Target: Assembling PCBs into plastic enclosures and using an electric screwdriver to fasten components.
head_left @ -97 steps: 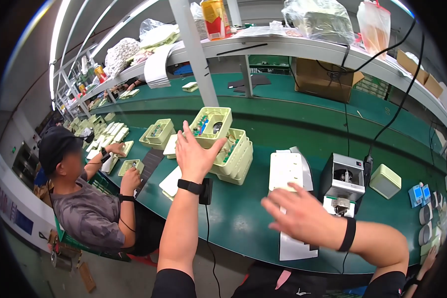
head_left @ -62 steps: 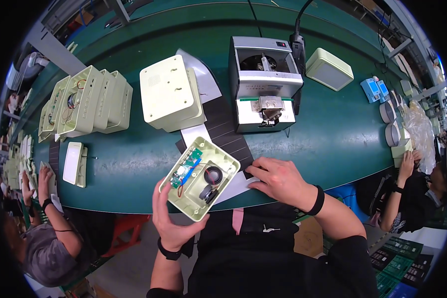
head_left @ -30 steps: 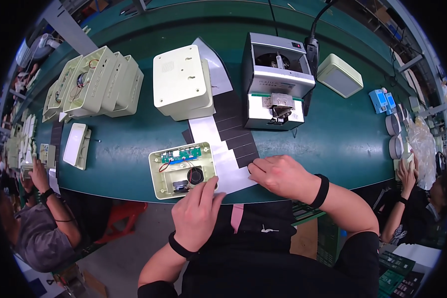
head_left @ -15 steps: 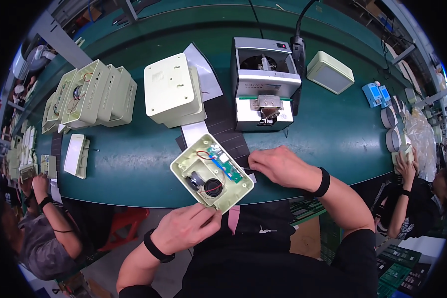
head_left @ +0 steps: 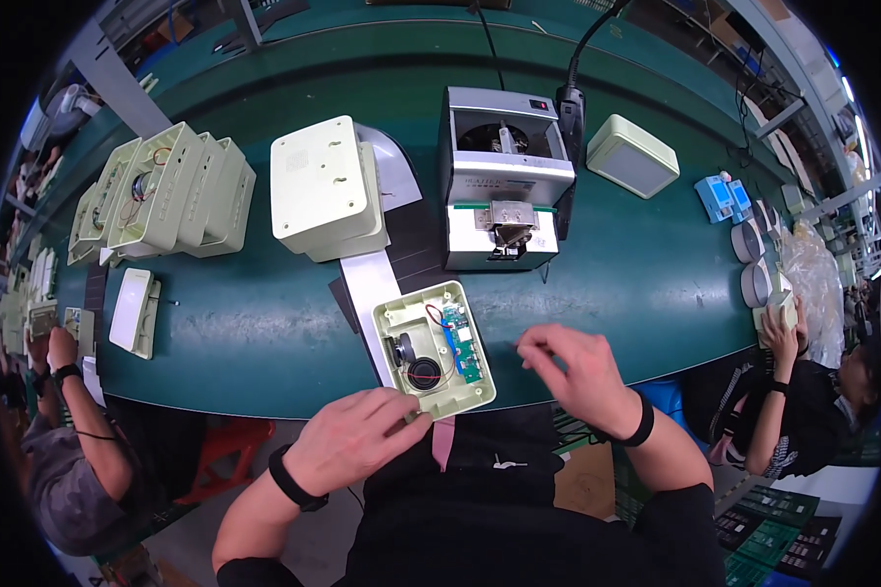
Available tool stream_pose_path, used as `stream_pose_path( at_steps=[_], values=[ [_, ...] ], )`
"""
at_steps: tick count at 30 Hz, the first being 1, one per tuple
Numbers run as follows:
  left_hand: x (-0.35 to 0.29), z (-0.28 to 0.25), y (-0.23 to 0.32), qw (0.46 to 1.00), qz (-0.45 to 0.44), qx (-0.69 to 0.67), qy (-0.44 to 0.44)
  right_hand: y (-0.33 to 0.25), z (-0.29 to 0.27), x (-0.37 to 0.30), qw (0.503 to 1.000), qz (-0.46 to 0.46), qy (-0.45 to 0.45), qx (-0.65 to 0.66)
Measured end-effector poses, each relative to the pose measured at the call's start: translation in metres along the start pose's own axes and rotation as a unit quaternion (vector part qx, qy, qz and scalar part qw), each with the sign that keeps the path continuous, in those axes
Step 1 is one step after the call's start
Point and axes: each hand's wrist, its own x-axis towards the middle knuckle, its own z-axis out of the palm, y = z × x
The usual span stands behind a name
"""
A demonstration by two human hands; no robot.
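A pale cream plastic housing (head_left: 386, 315), open side up, lies at the table's near edge. Inside it are a green circuit board (head_left: 468, 354), a round black speaker (head_left: 424, 373), a second round grey-black part and thin red wires. My left hand (head_left: 362, 435) pinches the near wall of the housing at its lower left corner. To the right of the housing, my right hand (head_left: 582, 377) hovers over the table's near edge, apart from it. Its thumb and forefinger are slightly parted, and nothing shows between them.
A grey tape-dispenser-like machine (head_left: 507, 176) stands behind the housing. Stacked cream housings (head_left: 323, 186) sit left of it, more open ones (head_left: 152, 196) farther left. A closed cream unit (head_left: 633, 157) and blue devices (head_left: 722, 199) lie right. Other people work at both sides.
The housing has turned more upright and now lies flatter on the table, my left hand still on its near wall. My right hand has moved away to the right, its fingers parting.
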Motion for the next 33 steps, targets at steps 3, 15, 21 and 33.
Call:
stream_pose_path(
  at_steps=[3, 15, 21, 33],
  values=[
    [0.006, 0.001, 0.004, 0.994, -0.074, -0.033, 0.079, -0.018, 0.003, 0.006, 0.999, -0.038, -0.008, -0.008],
    [0.037, 0.017, 0.024, 0.912, -0.265, -0.208, 0.234, -0.045, 0.012, 0.036, 0.979, -0.027, -0.109, 0.169],
    [0.039, 0.017, 0.033, 0.814, -0.382, -0.359, 0.252, -0.044, 0.027, 0.023, 0.928, 0.093, -0.086, 0.351],
    [0.033, 0.026, 0.019, 0.941, -0.278, -0.089, 0.172, -0.031, 0.031, 0.033, 0.977, 0.08, -0.036, 0.196]
  ],
)
